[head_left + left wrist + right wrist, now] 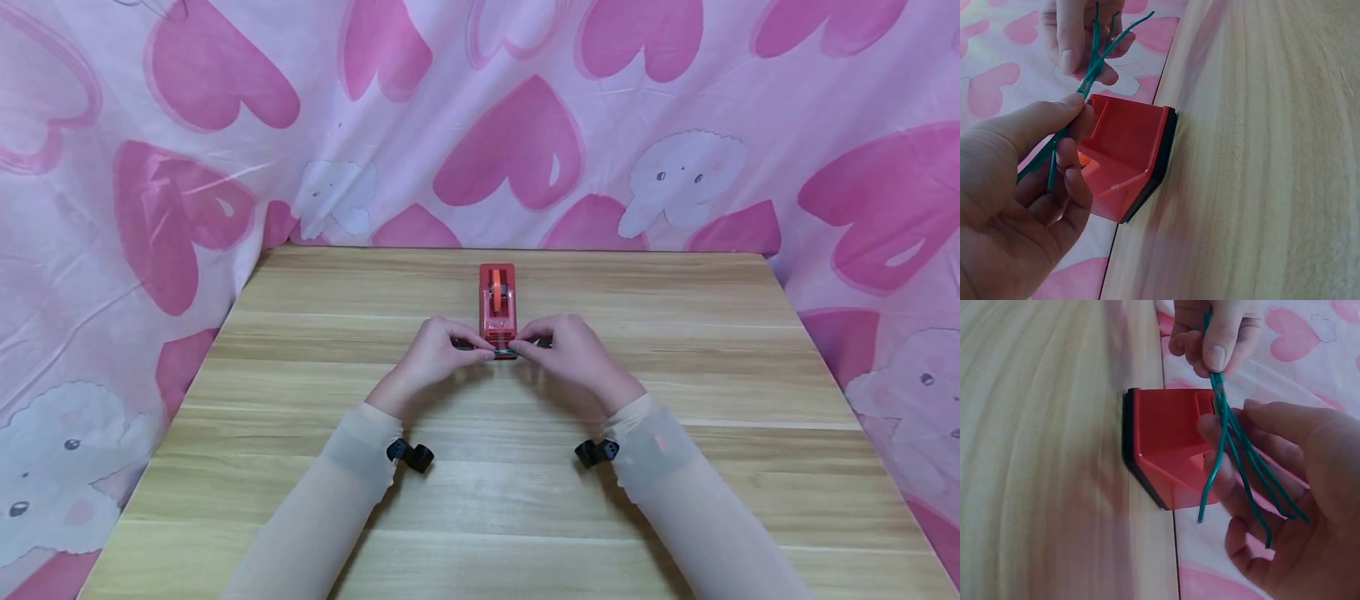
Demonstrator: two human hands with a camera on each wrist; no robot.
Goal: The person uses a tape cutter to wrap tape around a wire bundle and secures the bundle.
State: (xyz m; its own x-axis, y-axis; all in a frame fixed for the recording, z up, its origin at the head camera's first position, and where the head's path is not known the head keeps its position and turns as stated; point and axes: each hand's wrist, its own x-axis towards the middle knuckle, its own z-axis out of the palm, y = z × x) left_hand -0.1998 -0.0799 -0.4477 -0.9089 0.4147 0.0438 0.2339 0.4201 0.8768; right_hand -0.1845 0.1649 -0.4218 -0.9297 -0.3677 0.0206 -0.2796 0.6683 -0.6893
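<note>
In the head view, held the green strands (505,352) at the near end of the red tape dispenser (498,322) on the wooden table (480,500), with left hand (442,343) and right hand (564,343) at opposite sides, probably for even control. In the left wrist view, pinched the bundle between left thumb and forefinger, apparently to keep it gathered; let the ends splay. In the right wrist view, curled right thumb and fingers about the strands, perhaps to steady them; could not tell how firmly.
</note>
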